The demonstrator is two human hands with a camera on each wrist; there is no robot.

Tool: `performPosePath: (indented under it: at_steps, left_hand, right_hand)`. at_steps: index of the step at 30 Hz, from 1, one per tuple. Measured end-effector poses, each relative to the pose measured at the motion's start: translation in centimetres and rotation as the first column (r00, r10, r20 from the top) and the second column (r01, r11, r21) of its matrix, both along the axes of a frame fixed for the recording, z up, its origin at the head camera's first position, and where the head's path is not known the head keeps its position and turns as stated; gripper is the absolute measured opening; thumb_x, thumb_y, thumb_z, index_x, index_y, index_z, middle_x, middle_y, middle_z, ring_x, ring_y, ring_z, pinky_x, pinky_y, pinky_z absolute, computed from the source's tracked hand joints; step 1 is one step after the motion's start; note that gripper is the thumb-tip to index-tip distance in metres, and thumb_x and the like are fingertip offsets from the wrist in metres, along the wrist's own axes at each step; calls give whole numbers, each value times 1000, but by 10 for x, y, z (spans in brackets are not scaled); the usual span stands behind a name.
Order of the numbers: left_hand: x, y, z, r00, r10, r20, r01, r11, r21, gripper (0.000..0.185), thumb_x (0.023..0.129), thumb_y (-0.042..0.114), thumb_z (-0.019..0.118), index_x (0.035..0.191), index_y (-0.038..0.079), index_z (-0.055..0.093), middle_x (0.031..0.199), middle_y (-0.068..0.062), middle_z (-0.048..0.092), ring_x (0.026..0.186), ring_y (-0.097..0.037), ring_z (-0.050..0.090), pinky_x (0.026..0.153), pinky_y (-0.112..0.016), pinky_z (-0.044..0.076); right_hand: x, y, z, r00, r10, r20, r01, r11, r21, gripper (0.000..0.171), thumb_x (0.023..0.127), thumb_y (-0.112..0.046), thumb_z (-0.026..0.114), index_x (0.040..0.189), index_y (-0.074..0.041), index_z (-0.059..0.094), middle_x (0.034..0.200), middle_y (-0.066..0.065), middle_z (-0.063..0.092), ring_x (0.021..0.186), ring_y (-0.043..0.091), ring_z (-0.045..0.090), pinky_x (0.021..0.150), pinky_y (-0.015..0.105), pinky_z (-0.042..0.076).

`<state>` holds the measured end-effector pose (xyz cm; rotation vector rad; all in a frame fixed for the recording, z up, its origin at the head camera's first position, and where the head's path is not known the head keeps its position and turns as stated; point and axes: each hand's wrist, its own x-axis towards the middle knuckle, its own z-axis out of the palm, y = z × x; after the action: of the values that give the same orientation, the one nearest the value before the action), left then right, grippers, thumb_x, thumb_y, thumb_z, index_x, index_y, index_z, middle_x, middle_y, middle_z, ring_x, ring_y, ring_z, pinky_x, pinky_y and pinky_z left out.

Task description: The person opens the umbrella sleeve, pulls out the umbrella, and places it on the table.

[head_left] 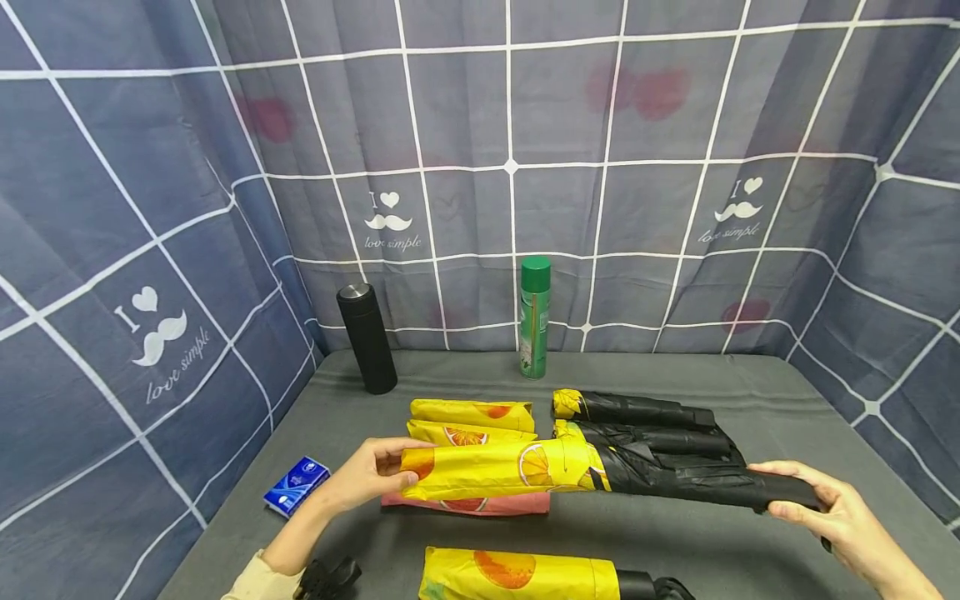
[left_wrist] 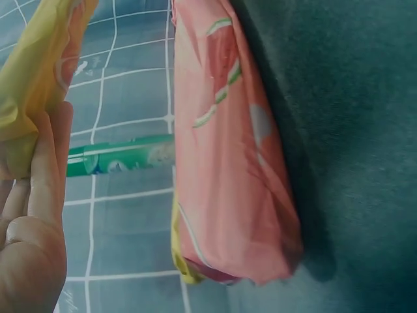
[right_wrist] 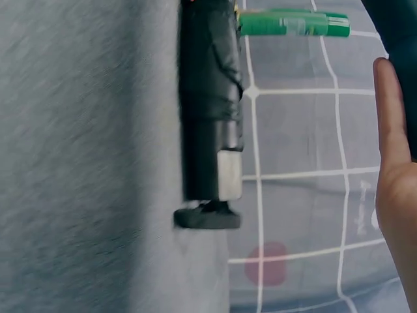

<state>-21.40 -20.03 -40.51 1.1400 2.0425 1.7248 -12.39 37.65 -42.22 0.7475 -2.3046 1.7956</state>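
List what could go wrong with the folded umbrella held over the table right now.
The yellow umbrella is held only at its ends, left hand on the sleeve tip, right hand on the black handle end; a loose grip could let the sleeve slide off. If lowered, it may knock the pink umbrella or the black umbrellas lying close underneath and behind.

Grey table (head_left: 750,383) bears umbrellas (head_left: 637,410), flask (head_left: 367,337), spray can (head_left: 534,317).

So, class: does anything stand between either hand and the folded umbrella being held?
Nothing visible does. The left hand grips the yellow end of the folded umbrella directly, and the right hand holds its black handle end.
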Motion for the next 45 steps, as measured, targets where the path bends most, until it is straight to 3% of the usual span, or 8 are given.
performPosePath:
  at_steps: [7, 16, 21, 26, 32, 35, 39, 45]
  left_hand:
    - [0, -11, -9, 1000, 13, 23, -13, 1000, -14, 34, 92, -2, 56, 125, -9, 53, 109, -9, 65, 86, -12, 61, 72, -26, 52]
    - [3, -16, -37, 984, -27, 178, 28, 1000, -5, 40, 94, -1, 53, 130, -16, 44, 116, -13, 61, 96, -13, 60, 79, -27, 51]
    - [3, -14, -48, 988, -79, 133, 75, 997, 34, 39, 93, -4, 53, 130, -12, 45, 126, -31, 49, 100, -14, 57, 82, -26, 50]
    - [2, -14, -56, 995, -79, 66, 79, 997, -11, 38, 91, -3, 58, 128, -9, 49, 122, -29, 51, 87, -6, 53, 72, -21, 48]
    - [4, -12, -65, 999, -25, 37, 27, 998, -58, 34, 89, 0, 63, 121, -7, 55, 115, -15, 59, 88, -11, 58, 74, -30, 53]
    - [5, -10, -69, 999, 48, -9, -49, 996, -77, 30, 88, 2, 65, 117, -3, 60, 108, -13, 62, 83, -9, 59, 70, -30, 53]
    - [4, -6, -71, 989, 135, -67, -143, 982, -121, 28, 86, 8, 69, 113, 3, 63, 101, -11, 64, 75, -5, 56, 62, -25, 51]
    - [-4, -3, -75, 976, 197, -97, -210, 967, -143, 23, 86, 10, 70, 109, 7, 66, 97, -7, 66, 74, -5, 55, 61, -24, 50]
  right_hand:
    - [2, 11, -11, 997, -51, 54, 49, 998, 45, 41, 88, 19, 47, 128, 10, 48, 119, -4, 63, 100, 9, 61, 76, 23, 51]
    - [2, 20, -26, 984, -175, 25, 163, 954, 250, 36, 91, 9, 52, 126, 7, 51, 120, -14, 59, 104, -1, 54, 74, 22, 49]
    - [0, 24, -35, 991, -134, 14, 125, 957, 263, 36, 90, 11, 51, 126, 6, 52, 125, -14, 56, 110, -4, 49, 77, 19, 47]
    - [-4, 24, -41, 988, -109, 114, 82, 972, 219, 35, 92, 9, 50, 127, 5, 52, 125, -16, 55, 110, -5, 47, 77, 21, 48]
    - [-8, 21, -50, 980, -141, 142, 101, 960, 260, 34, 91, 4, 54, 126, 2, 54, 124, -20, 53, 110, -8, 44, 77, 20, 46]
    - [-10, 20, -54, 977, -144, 160, 102, 964, 246, 35, 91, 4, 54, 126, 3, 54, 123, -21, 52, 109, -8, 45, 78, 19, 45]
    - [-13, 20, -58, 977, -122, 175, 84, 974, 213, 36, 91, 4, 54, 127, 3, 52, 122, -19, 54, 107, -3, 50, 78, 20, 46]
    - [-18, 21, -60, 970, -106, 217, 64, 979, 192, 36, 92, 3, 53, 128, 2, 51, 121, -16, 57, 105, 0, 52, 78, 21, 46]
